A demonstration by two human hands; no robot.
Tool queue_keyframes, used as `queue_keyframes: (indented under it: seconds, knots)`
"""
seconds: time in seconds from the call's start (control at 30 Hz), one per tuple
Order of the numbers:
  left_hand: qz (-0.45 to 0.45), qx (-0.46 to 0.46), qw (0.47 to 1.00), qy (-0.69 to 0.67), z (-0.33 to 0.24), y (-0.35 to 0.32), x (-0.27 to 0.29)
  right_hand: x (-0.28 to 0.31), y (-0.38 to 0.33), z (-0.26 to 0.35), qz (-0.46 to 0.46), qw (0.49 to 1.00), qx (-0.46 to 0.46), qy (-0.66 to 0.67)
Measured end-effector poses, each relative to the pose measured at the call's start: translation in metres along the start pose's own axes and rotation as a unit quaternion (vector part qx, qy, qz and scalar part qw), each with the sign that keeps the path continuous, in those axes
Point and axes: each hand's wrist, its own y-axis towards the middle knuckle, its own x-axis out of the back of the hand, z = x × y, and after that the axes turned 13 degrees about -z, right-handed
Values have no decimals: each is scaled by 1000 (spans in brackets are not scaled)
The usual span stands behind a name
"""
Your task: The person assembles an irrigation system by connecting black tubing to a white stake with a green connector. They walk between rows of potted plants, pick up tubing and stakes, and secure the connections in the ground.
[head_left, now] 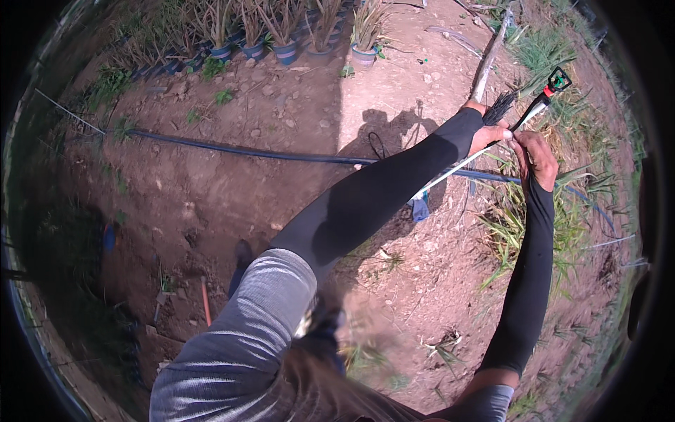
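Observation:
Both of my hands meet at a micro-sprinkler on a thin white stake [450, 171], which slants up to the right in front of me. Its head [558, 81] has a black frame with green inside and a red collar, and a short black tube runs below it. My left hand [488, 135] is closed around the stake. A bundle of thin black strips [499, 109], apparently cable ties, sticks out by that hand. My right hand [538, 156] pinches at the stake and tube just beside the left fingers; anything small between its fingertips is hidden.
A dark irrigation hose [281, 154] crosses the reddish soil behind my hands. Potted spiky plants [285, 50] line the far side. Beyond my left hand lies a wooden pole [491, 60]. Grass clumps [513, 225] grow at right, and an orange-handled tool [206, 302] is at lower left.

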Motion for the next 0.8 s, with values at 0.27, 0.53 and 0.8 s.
queue_keyframes:
  seconds: [0.27,0.53,0.8]
  knots:
    - [-7,12,1000,-23,-4,-5,-11,8,-5,-16,67,966,-227,103]
    - [-78,0,997,-3,18,-8,6,-30,-20,7,-9,781,-516,353]
    - [-121,143,969,160,80,-207,176,-56,-388,113,95,527,-780,323]
